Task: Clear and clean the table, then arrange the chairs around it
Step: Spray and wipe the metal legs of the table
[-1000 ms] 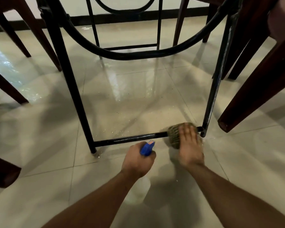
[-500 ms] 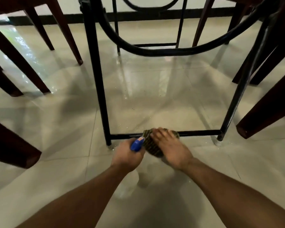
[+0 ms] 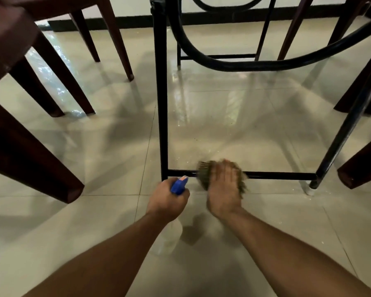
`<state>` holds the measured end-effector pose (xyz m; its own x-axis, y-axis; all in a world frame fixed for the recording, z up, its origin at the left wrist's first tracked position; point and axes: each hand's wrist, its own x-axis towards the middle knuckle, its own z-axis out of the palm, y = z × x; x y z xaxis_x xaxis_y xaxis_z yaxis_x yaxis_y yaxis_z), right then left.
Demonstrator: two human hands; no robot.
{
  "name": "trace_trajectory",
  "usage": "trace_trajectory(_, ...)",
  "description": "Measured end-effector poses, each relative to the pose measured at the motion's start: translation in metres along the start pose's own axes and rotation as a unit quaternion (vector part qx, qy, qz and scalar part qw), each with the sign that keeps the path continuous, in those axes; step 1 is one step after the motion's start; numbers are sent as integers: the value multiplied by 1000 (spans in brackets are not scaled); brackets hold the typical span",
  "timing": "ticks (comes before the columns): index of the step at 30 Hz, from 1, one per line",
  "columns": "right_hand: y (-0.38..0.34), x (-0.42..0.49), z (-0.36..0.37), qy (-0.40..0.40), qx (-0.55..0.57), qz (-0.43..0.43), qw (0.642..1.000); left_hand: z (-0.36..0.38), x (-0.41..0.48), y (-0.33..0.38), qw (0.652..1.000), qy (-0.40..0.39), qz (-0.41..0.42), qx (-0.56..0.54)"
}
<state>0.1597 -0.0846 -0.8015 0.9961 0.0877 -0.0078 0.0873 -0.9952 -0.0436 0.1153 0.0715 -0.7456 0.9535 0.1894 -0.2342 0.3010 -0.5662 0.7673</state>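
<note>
I look under the table at its black metal frame [image 3: 160, 103]. A low crossbar [image 3: 283, 175] runs between two legs just above the floor. My right hand [image 3: 224, 189] holds a greenish-brown cloth [image 3: 204, 174] wrapped over the crossbar left of its middle; the hand is blurred. My left hand [image 3: 167, 200] grips a spray bottle with a blue nozzle [image 3: 178, 185] just left of the cloth, near the foot of the left leg. The clear bottle body [image 3: 169, 236] shows below my wrist.
Dark wooden chair legs [image 3: 58, 82] stand at the left, with one thick leg [image 3: 30, 163] close by. More chair legs [image 3: 360, 168] crowd the right side. The glossy beige tiled floor [image 3: 223, 116] carries small crumbs near the crossbar.
My right hand slid the cloth leftward along the crossbar from its right end. The left hand with the bottle stayed beside it. My view shifted right, so the frame's left leg is now central.
</note>
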Motion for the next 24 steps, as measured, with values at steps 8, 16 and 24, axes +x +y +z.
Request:
trace_trajectory(8,-49,7,-4,35,103,26,994,-23,-3,-16,999,39,-24,-19)
trace_trajectory(16,-24,19,20,32,-65,-312,947,-28,-6,-26,999,51,-6,5)
trace_trajectory(24,97,-25,26,79,29,55,995,12,-12,16,1000,3,17,-13)
